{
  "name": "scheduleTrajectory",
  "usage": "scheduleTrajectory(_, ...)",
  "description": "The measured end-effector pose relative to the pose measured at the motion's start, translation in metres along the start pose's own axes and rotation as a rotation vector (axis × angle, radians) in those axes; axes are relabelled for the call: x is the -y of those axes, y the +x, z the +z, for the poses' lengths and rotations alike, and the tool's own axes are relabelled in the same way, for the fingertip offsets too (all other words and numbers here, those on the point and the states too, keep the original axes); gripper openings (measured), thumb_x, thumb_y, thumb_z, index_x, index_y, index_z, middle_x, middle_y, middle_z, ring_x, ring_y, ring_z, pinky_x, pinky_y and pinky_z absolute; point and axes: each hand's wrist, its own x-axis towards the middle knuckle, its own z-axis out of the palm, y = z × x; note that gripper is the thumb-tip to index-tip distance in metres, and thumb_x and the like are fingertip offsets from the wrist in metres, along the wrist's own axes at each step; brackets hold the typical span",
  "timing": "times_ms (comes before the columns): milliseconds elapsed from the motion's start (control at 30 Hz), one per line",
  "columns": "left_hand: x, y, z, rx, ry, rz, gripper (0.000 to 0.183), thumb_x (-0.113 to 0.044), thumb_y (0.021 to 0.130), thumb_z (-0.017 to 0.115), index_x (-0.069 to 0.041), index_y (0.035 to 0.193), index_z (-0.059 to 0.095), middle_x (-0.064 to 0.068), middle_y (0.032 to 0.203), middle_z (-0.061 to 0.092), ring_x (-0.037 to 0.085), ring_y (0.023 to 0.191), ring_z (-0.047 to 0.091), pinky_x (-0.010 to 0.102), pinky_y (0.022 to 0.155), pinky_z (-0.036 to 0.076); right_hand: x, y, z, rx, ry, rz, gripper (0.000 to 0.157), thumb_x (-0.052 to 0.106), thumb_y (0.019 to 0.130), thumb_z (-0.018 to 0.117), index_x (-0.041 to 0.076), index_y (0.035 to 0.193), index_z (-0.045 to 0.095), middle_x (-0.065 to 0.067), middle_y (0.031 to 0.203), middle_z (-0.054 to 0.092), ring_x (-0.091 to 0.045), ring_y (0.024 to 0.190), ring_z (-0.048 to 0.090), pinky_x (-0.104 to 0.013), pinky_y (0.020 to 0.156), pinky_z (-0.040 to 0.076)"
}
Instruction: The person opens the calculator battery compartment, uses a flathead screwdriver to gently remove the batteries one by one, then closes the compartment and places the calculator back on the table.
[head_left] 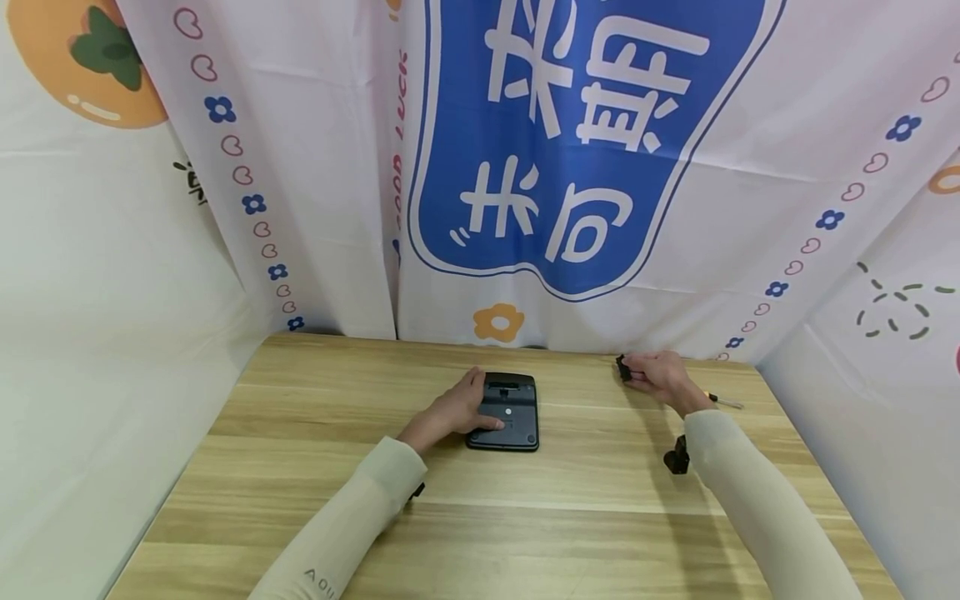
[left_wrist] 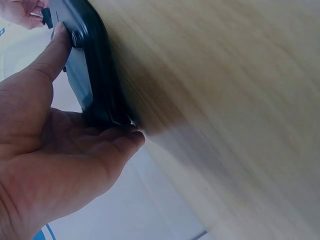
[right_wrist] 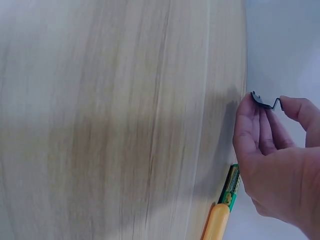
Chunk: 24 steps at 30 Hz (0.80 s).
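A black calculator (head_left: 519, 427) lies face down on the table, with a slot-like battery compartment (head_left: 504, 386) uncovered near its far edge. My left hand (head_left: 459, 407) grips its left side, thumb across the back. In the left wrist view, the fingers of that hand curl under the edge of the calculator (left_wrist: 82, 75). Farther right, above the table's back edge, my right hand (head_left: 662, 372) pinches a small black battery cover (head_left: 623, 368) between thumb and fingers. Seen edge-on in the right wrist view, the battery cover (right_wrist: 264, 104) has a bent clip facing the thumb.
A screwdriver with a yellow handle (right_wrist: 218, 222) lies by the right wrist, its metal shaft (head_left: 729, 402) pointing right. Beside that handle is a green and black battery (right_wrist: 231, 185). White printed curtains (head_left: 337, 208) hang along the table's back and sides.
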Motion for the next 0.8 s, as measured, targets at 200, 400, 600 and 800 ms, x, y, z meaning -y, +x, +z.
scheduleTrajectory(200, 0.000, 0.000, -0.001, 0.003, 0.001, 0.004, 0.103, -0.043, 0.099, 0.076, 0.008, 0.166, 0.016, 0.024, 0.175, 0.011, 0.037, 0.160, 0.025, 0.048, 0.126, 0.032, 0.001, -0.001, 0.006, 0.018, 0.033, 0.016, 0.030, 0.001, 0.102, 0.067, -0.012, 0.128, 0.063, -0.003, 0.090, 0.077, -0.012, 0.081, 0.074, -0.037, 0.088, 0.064)
scheduleTrajectory(400, 0.001, 0.000, -0.001, -0.001, -0.006, 0.004, 0.104, -0.043, 0.098, 0.076, 0.007, 0.166, 0.015, 0.024, 0.175, 0.012, 0.037, 0.159, 0.026, 0.048, 0.126, 0.032, 0.002, -0.003, 0.013, 0.014, 0.048, 0.032, 0.021, 0.002, 0.101, 0.068, -0.009, 0.119, 0.068, -0.004, 0.087, 0.077, -0.014, 0.079, 0.075, -0.036, 0.083, 0.065)
scheduleTrajectory(600, 0.001, 0.000, 0.000, 0.002, -0.008, -0.003, 0.103, -0.043, 0.099, 0.076, 0.006, 0.167, 0.015, 0.023, 0.176, 0.011, 0.036, 0.160, 0.025, 0.048, 0.126, 0.032, 0.002, -0.003, 0.023, 0.030, 0.028, 0.044, 0.022, 0.003, 0.101, 0.069, -0.009, 0.119, 0.066, -0.004, 0.088, 0.075, -0.014, 0.078, 0.074, -0.035, 0.084, 0.064)
scheduleTrajectory(800, 0.000, -0.001, -0.001, 0.002, -0.006, 0.001, 0.103, -0.043, 0.099, 0.076, 0.006, 0.166, 0.016, 0.023, 0.175, 0.012, 0.036, 0.160, 0.026, 0.048, 0.126, 0.032, 0.004, -0.004, 0.032, 0.068, 0.024, 0.064, 0.022, 0.004, 0.101, 0.069, -0.007, 0.120, 0.066, -0.004, 0.090, 0.076, -0.015, 0.080, 0.074, -0.034, 0.087, 0.064)
